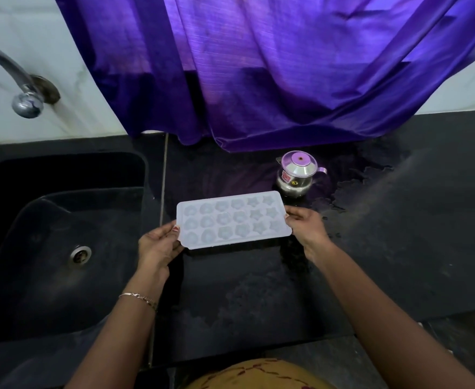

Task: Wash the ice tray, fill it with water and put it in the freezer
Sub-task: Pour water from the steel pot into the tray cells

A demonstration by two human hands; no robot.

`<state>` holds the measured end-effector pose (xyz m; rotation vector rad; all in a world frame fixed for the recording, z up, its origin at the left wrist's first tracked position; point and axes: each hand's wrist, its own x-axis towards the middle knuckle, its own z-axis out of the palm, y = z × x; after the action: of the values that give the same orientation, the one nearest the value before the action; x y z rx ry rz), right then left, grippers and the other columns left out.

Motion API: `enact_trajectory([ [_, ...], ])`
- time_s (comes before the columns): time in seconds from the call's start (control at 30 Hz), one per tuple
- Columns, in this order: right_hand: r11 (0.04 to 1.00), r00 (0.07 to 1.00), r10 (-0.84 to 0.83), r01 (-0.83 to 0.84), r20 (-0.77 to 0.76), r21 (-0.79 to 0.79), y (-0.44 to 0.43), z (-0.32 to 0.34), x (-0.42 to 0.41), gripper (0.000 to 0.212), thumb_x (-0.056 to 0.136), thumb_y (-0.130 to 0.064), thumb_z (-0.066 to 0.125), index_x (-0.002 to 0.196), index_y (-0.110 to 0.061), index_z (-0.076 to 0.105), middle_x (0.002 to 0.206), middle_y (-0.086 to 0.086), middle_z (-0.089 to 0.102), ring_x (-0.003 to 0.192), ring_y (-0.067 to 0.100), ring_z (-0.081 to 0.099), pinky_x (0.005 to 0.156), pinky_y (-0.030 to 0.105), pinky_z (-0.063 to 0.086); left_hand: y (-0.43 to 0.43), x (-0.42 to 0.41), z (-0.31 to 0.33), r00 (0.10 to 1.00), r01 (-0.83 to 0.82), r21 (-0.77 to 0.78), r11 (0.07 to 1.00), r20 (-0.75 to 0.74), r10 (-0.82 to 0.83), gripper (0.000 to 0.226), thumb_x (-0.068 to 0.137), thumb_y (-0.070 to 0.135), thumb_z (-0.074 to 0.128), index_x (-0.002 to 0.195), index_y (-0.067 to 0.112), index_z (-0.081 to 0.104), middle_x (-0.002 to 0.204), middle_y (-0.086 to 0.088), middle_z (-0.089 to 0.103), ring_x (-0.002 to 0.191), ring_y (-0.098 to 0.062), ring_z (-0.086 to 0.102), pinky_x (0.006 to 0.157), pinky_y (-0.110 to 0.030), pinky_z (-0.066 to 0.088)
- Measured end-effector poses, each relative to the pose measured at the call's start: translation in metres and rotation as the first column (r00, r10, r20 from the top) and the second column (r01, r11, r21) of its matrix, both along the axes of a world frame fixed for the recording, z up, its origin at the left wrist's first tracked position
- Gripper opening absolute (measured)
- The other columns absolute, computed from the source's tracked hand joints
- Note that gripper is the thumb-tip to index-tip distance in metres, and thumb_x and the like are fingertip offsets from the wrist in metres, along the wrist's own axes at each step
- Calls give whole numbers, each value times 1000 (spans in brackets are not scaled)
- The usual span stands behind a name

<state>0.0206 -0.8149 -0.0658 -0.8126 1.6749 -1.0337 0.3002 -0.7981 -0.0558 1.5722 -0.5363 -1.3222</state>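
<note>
A pale translucent ice tray [233, 220] with several star and flower shaped cups hangs level just above the black counter, right of the sink. My left hand [159, 247] grips its near left corner, thumb on the rim. My right hand [306, 224] pinches its right short edge. Whether the cups hold water I cannot tell.
A black sink [48, 242] with a steel drain [80, 254] lies at left, under a chrome tap [20, 88]. A small steel pot with a lid [298, 172] stands just behind the tray. Water patches wet the counter [385, 220]. A purple curtain [258, 66] hangs behind.
</note>
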Motion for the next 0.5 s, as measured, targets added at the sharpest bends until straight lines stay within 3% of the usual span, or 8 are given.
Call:
enact_trajectory([
  [0.2, 999, 995, 18, -14, 93, -37, 5, 13, 12, 22, 90, -1, 62, 111, -7, 68, 96, 8, 73, 88, 20, 71, 78, 33, 57, 11, 16, 6, 998, -64, -16, 998, -30, 64, 23, 90, 3, 63, 113, 5, 66, 97, -9, 72, 68, -11, 71, 55, -18, 56],
  [0.33, 993, 982, 107, -98, 154, -62, 3, 24, 23, 23, 90, 1, 60, 110, -6, 68, 97, 11, 74, 92, 25, 71, 85, 39, 57, 25, 31, 17, 990, -132, -43, 990, -54, 130, 22, 89, 3, 65, 110, 3, 68, 87, -6, 74, 64, -9, 71, 55, -19, 55],
  [0.5, 967, 941, 254, -241, 225, -82, -4, 39, 36, 22, 90, 2, 59, 109, -6, 68, 94, 9, 75, 86, 22, 73, 69, 29, 56, 56, 41, 32, 961, -268, -76, 960, -96, 261, 22, 88, 3, 65, 110, 2, 68, 93, -10, 73, 69, -13, 71, 56, -20, 56],
])
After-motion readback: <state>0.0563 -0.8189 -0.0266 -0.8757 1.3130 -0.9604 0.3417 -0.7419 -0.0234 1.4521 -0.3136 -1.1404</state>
